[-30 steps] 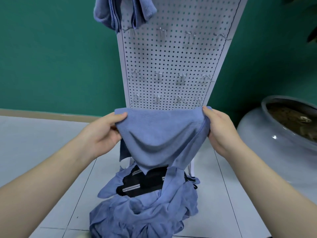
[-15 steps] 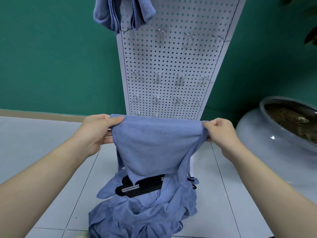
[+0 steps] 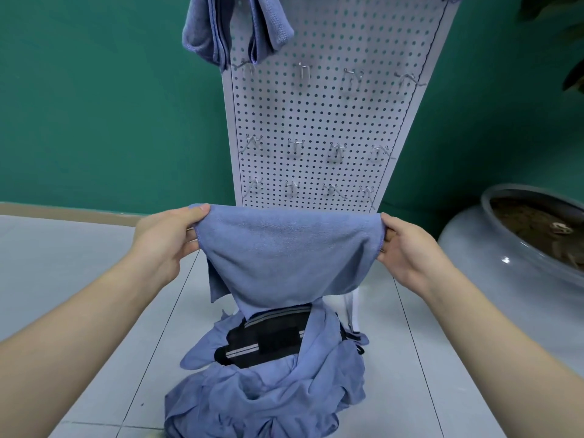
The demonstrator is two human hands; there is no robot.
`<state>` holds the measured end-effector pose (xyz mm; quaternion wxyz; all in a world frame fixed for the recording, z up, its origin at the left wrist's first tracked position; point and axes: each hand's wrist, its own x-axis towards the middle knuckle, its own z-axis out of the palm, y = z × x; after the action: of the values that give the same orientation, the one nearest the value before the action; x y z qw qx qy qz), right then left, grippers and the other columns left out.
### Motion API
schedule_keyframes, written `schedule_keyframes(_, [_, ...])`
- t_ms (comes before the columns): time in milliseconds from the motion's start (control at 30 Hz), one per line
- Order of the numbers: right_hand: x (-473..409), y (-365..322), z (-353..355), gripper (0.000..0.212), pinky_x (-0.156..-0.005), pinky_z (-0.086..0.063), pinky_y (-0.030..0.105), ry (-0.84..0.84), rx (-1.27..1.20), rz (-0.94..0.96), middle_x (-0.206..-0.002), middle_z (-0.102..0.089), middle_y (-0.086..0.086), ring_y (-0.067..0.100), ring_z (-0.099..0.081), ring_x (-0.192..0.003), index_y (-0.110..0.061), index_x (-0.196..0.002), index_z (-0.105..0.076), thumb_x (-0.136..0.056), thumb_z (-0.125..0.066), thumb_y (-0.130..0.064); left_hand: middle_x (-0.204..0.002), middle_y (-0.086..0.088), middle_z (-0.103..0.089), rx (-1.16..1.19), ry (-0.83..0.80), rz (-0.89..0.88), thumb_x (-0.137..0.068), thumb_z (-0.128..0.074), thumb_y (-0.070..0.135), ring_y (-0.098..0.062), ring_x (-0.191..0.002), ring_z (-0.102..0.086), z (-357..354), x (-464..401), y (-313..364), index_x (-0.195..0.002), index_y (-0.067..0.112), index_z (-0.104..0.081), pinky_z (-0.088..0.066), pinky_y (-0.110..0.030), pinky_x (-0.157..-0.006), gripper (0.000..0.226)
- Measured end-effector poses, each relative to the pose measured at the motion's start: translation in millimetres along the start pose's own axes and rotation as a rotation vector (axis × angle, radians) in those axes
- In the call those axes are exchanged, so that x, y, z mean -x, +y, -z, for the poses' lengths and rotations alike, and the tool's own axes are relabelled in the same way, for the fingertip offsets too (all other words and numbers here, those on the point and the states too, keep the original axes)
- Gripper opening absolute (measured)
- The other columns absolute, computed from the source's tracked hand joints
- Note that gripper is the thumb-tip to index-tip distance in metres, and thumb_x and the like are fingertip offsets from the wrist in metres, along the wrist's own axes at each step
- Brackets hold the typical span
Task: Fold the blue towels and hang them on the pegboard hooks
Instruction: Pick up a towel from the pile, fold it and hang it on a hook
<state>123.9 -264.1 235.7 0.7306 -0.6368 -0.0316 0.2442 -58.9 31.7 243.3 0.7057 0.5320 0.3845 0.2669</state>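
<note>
- My left hand (image 3: 162, 237) pinches the left top corner of a soft blue terry towel (image 3: 286, 257), thumb on top and fingers curled behind the cloth.
- My right hand (image 3: 407, 249) grips the opposite top corner the same way, so the top edge stretches nearly level between my two hands.
- The towel hangs doubled over, sagging below my hands to a rough point, with a second layer peeking out just under my left hand.
- Straight beyond my hands stands the white perforated metal pegboard (image 3: 328, 121), with rows of small silver wire hooks (image 3: 295, 147) above the towel's top edge.
- High above my left hand, folded blue towels (image 3: 234, 26) already hang at the board's upper left corner.
- Below and nearer to me than my hands, a heap of loose blue towels (image 3: 268, 393) spills over a black fabric bag with grey stripes (image 3: 268, 339) on the pale tiled floor (image 3: 63, 267).
- Off past my right hand sits a large rounded grey glazed pot (image 3: 493, 257).
</note>
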Motion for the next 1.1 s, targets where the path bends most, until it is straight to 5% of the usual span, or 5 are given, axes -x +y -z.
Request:
schedule_keyframes(333, [6.0, 2.5, -6.0, 0.021, -0.089, -0.051, 0.036, -0.022, 0.036, -0.01, -0.096, -0.076, 0.008, 0.023, -0.067, -0.089, -0.009, -0.101, -0.073, -0.096, -0.071, -0.029, -0.106, -0.007, -0.078, -0.026, -0.397, 0.031, -0.095, -0.063, 0.002, -0.016, -0.092, -0.074, -5.5, 0.0, -10.8, -0.112, 0.005, -0.072, -0.058, -0.025, -0.084, 0.019])
schedule_keyframes(567, [2.2, 4.2, 3.8, 0.011, -0.075, -0.051, 0.03, -0.007, 0.008, -0.175, -0.084, -0.074, 0.001, 0.016, -0.065, -0.076, -0.012, -0.092, -0.071, -0.099, -0.066, -0.02, -0.087, -0.007, -0.078, -0.21, -0.248, -0.065, -0.096, -0.066, 0.001, -0.012, -0.073, -0.074, -6.1, -3.0, -16.2, -0.094, 0.0, -0.073, -0.059, -0.018, -0.067, 0.008])
schedule_keyframes(733, [2.7, 1.1, 9.0, 0.011, -0.077, -0.052, 0.03, -0.011, 0.023, -0.231, -0.085, -0.076, 0.001, 0.017, -0.068, -0.08, -0.013, -0.098, -0.068, -0.102, -0.059, -0.019, -0.087, -0.011, -0.075, -0.355, -0.254, 0.012, -0.102, -0.061, 0.009, -0.014, -0.067, -0.07, -3.1, -1.7, -14.1, -0.084, 0.002, -0.07, -0.062, -0.022, -0.063, 0.022])
schedule_keyframes(900, [0.6, -1.7, 13.4, 0.009, -0.08, -0.05, 0.027, 0.075, 0.037, -0.219, -0.091, -0.07, 0.001, 0.017, -0.064, -0.083, -0.015, -0.094, -0.064, -0.1, -0.06, -0.02, -0.1, -0.019, -0.074, -0.495, -0.314, 0.036, -0.105, -0.058, 0.022, -0.023, -0.08, -0.064, -0.3, -1.8, -20.2, -0.106, -0.002, -0.074, -0.057, -0.039, -0.092, 0.029])
schedule_keyframes(1100, [0.4, -3.6, 17.0, 0.005, -0.083, -0.047, 0.026, 0.092, 0.041, -0.154, -0.094, -0.069, 0.0, 0.013, -0.066, -0.088, -0.016, -0.098, -0.068, -0.097, -0.067, -0.021, -0.1, -0.007, -0.071, -0.304, -0.178, -0.13, -0.1, -0.066, 0.031, -0.02, -0.094, -0.064, 1.3, -3.3, -10.8, -0.097, 0.007, -0.069, -0.049, -0.042, -0.105, 0.025])
